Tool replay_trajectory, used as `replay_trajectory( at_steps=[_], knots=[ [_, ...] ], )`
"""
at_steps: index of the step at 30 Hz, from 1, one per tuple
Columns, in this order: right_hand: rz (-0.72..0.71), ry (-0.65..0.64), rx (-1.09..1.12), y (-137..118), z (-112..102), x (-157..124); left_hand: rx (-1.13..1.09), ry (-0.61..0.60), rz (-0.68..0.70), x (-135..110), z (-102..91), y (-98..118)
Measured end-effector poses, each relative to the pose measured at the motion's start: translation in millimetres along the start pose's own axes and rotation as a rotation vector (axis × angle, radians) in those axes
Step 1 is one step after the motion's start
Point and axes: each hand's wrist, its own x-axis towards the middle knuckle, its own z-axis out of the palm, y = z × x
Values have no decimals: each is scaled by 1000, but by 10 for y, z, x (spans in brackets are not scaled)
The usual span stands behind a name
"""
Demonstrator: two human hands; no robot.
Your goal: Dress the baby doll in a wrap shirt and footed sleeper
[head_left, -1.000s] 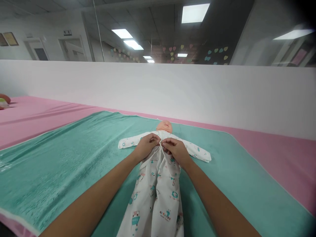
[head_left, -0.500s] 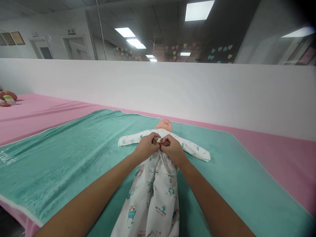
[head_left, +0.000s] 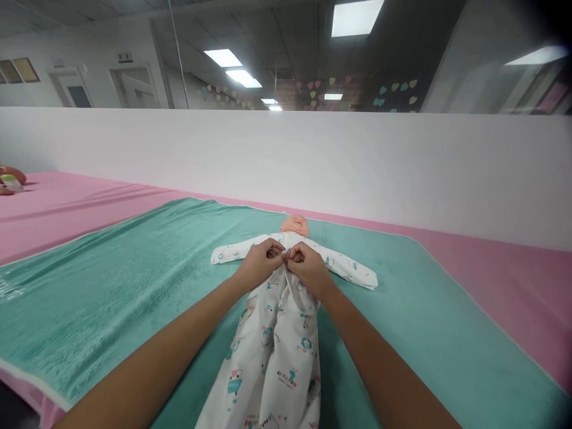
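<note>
A baby doll lies on its back, its head toward the wall, dressed in a white printed romper. The sleeves stretch out to both sides and the legs run down toward me. Over the doll's chest, my left hand pinches the romper's front with thumb and forefinger. My right hand pinches the same spot from the other side, the fingertips of both hands meeting. What lies between the fingertips, perhaps a fastening, is too small and covered to make out.
A teal towel lies under the doll, with folds on its left side. Pink cloth shows around it. Behind rises a white low wall with a mirror or glass above it. A brown object sits at the far left.
Both hands stay at the romper's front, the fingertips drawn closer together. A bit of white cloth seen between them before is now mostly covered. The view has shifted slightly.
</note>
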Motion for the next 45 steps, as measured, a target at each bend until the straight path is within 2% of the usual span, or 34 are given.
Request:
replay_trajectory(
  at_steps=[11,13,19,23,29,36,41,43,45],
  knots=[
    [-10,-39,-17,-52,-13,-2,131,55,83,7,64,-29],
    [0,-28,-16,-45,-12,3,78,30,100,9,58,-41],
    [120,-60,138,53,4,39,-283,-50,81,17,54,-99],
    [139,-54,137,82,9,61,-363,-75,62,32,72,-138],
    [90,-46,75,32,6,55,-451,-112,9,61,89,-186],
    [100,-36,42,-8,8,32,-397,-101,-39,96,91,-149],
    [74,85,-63,-29,41,-16,-181,-6,-58,61,83,-137],
    [30,116,-170,-76,52,-100,-94,12,-22,-13,43,-160],
    [-23,87,-306,-148,60,-228,-42,10,87,-112,-24,-193]
  ],
)
